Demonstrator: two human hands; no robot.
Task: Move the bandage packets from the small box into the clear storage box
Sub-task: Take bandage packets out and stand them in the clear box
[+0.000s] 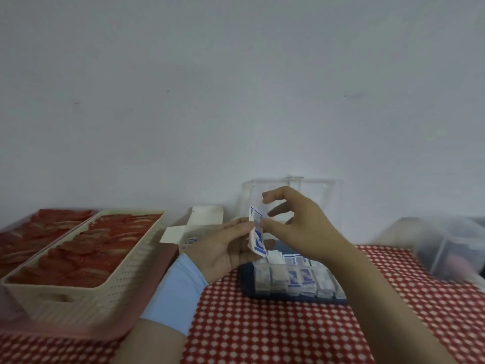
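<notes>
Your L hand [225, 248] grip pinches the bandage packets [256, 232], long axis upright; R hand [296, 227] pinches their edge. Below sits the clear storage box [294, 301], nearer R hand.

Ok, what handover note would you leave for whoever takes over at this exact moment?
The left hand holds a small stack of bandage packets; the right hand pinches its upper part.
The small box stands open behind the left hand, remaining packets visible inside.
The clear storage box already holds rows of packets.
To do: place the held stack, then empty the small box.
</notes>
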